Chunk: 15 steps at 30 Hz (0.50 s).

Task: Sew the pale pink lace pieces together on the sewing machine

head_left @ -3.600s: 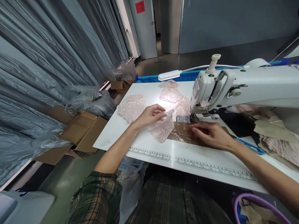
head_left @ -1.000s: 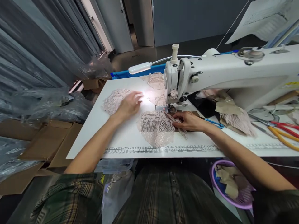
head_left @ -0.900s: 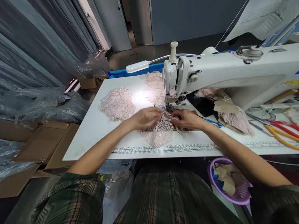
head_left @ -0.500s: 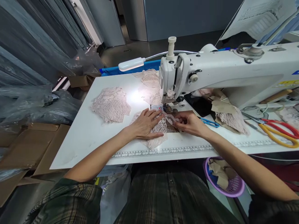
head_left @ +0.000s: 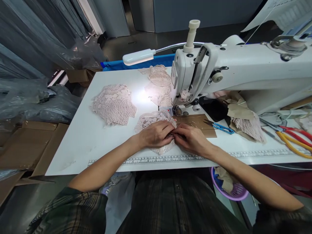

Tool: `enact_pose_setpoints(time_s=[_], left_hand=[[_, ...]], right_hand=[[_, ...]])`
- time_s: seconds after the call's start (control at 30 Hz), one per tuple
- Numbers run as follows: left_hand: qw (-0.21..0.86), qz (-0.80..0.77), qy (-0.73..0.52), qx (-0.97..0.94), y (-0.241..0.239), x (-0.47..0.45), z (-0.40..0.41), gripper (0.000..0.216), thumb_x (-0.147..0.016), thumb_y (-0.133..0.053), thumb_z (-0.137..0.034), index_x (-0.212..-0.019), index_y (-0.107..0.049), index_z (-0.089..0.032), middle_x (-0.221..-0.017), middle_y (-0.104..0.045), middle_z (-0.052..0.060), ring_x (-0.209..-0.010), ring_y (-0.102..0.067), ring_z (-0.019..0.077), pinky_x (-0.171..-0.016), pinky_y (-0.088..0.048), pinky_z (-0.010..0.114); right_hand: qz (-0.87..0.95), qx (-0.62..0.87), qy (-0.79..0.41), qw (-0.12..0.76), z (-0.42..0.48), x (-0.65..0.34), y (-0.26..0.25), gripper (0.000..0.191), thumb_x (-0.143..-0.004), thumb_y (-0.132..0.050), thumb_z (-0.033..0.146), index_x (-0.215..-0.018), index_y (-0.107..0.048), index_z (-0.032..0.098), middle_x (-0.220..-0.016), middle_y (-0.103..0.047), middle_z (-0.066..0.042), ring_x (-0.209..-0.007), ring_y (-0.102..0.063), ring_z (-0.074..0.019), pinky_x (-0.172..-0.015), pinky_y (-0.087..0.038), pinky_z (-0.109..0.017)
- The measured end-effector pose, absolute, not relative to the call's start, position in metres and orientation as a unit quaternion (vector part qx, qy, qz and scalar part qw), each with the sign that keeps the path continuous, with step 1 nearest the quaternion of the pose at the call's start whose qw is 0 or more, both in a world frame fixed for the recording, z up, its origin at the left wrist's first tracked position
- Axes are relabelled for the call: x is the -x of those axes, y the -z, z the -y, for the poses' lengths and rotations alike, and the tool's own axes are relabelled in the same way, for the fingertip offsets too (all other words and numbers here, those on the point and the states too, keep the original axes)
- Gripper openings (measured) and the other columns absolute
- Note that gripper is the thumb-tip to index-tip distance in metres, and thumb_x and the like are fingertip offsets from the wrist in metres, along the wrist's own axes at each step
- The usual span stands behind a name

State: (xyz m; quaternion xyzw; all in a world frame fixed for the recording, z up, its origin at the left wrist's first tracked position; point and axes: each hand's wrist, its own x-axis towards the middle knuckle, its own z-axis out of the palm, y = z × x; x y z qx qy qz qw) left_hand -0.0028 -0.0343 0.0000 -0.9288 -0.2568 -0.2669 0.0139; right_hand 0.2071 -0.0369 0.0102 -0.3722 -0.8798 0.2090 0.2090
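Note:
A pale pink lace piece [head_left: 152, 118] lies in front of the sewing machine [head_left: 187, 78], partly under my hands. My left hand [head_left: 158, 134] is closed on its right edge, fingertips pinched together. Meeting it there, my right hand [head_left: 191, 138] pinches the same edge; the fingertips of both hands touch or nearly touch. Exactly how the lace is folded between them is hidden. Just behind the hands is the presser foot [head_left: 175, 111], with the lace drawn away from it. A brown plate [head_left: 198, 121] on the table shows to the right of the foot.
Blue thread snips [head_left: 220, 127] lie right of the plate, and scissors with red and yellow handles [head_left: 290, 138] farther right. One lace stack [head_left: 114, 105] sits left, another lace pile [head_left: 159, 81] behind. A ruler strip [head_left: 151, 161] runs along the front edge. A purple basket [head_left: 240, 194] stands below.
The lace has come out from the presser foot toward me. My left hand went from lying flat to pinching, and my right hand moved nearer to it. The view has shifted slightly.

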Motion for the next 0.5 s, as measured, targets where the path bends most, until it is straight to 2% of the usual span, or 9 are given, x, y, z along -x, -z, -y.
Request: enact_pose_setpoints(time_s=[0.07,0.13,0.27,0.43,0.5], left_hand=[[-0.004,0.260,0.269,0.928,0.003,0.004,0.033,0.015,-0.094,-0.053,-0.022,-0.102,-0.060,-0.010,-0.098,-0.070,0.011,-0.092,-0.069,0.0201,-0.086,-0.061,0.039],[-0.019,0.254,0.283,0.925,0.003,0.005,0.031,0.012,-0.095,-0.052,-0.017,-0.100,-0.062,-0.011,-0.095,-0.071,0.009,-0.092,-0.069,0.0174,-0.090,-0.061,0.038],[-0.039,0.251,0.321,0.912,-0.001,0.008,0.028,0.013,-0.093,-0.056,-0.010,-0.103,-0.064,-0.011,-0.101,-0.071,0.008,-0.097,-0.069,0.0150,-0.098,-0.057,0.040],[-0.029,0.274,0.334,0.902,-0.001,0.008,0.025,0.012,-0.091,-0.061,-0.014,-0.102,-0.065,-0.016,-0.103,-0.070,0.007,-0.096,-0.068,0.0169,-0.084,-0.062,0.038],[-0.030,0.273,0.327,0.904,-0.001,0.006,0.025,0.011,-0.090,-0.061,-0.013,-0.100,-0.065,-0.016,-0.100,-0.071,0.006,-0.093,-0.069,0.0160,-0.084,-0.062,0.037]], right_hand=[[0.899,0.324,-0.237,0.173,0.021,-0.216,-0.019,0.022,-0.091,-0.053,0.029,-0.100,-0.071,0.021,-0.096,-0.069,-0.006,-0.075,-0.062,-0.0160,-0.065,-0.041,-0.026],[0.907,0.320,-0.214,0.172,0.002,-0.223,-0.026,0.023,-0.091,-0.052,0.029,-0.091,-0.073,0.019,-0.088,-0.069,-0.006,-0.072,-0.061,-0.0163,-0.064,-0.040,-0.027],[0.893,0.368,-0.183,0.182,-0.022,-0.228,-0.023,0.027,-0.089,-0.051,0.029,-0.103,-0.073,0.021,-0.080,-0.068,-0.003,-0.056,-0.053,-0.0128,-0.057,-0.036,-0.026],[0.914,0.318,-0.142,0.208,-0.022,-0.226,-0.001,0.037,-0.091,-0.048,0.026,-0.122,-0.067,0.021,-0.115,-0.064,-0.011,-0.082,-0.061,-0.0187,-0.066,-0.043,-0.028],[0.923,0.327,-0.094,0.179,-0.019,-0.226,0.003,0.040,-0.091,-0.048,0.028,-0.128,-0.063,0.023,-0.115,-0.062,-0.014,-0.082,-0.059,-0.0206,-0.062,-0.041,-0.029]])
